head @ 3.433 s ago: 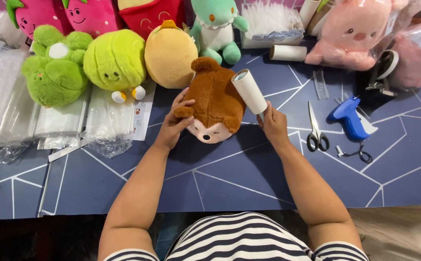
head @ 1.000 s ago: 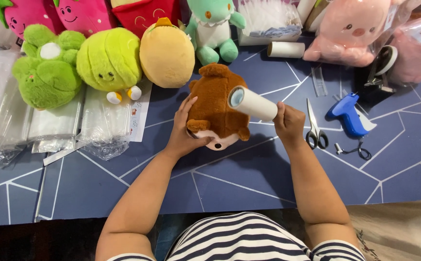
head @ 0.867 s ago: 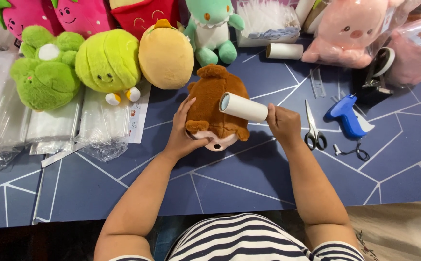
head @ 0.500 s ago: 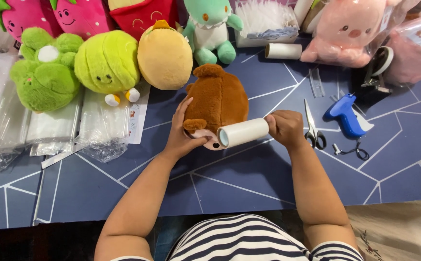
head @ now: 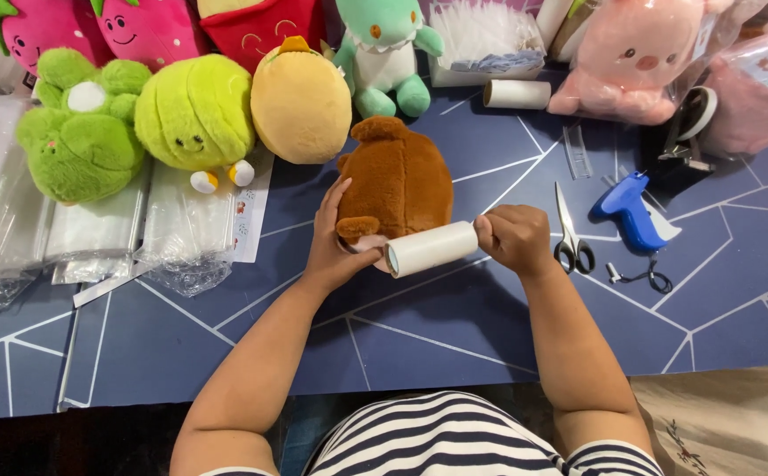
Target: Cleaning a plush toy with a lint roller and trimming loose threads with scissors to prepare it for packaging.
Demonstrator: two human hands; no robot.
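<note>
A brown plush toy (head: 397, 181) lies on the dark blue table (head: 454, 335) in front of me. My left hand (head: 335, 242) grips its near left side and holds it down. My right hand (head: 512, 238) is closed on the handle of a white lint roller (head: 430, 249), whose roll rests across the toy's near edge, pointing left. The handle itself is hidden in my fist.
Green, yellow, pink and red plush toys (head: 194, 110) line the far edge. Clear plastic bags (head: 93, 229) are stacked at left. Scissors (head: 569, 234), a blue tagging gun (head: 628, 207) and a bare cardboard tube (head: 516, 93) lie to the right, beside a bagged pink plush (head: 635, 57).
The lint roller has travelled down over the brown plush from its far side to its near edge. My left hand has kept its hold on the toy.
</note>
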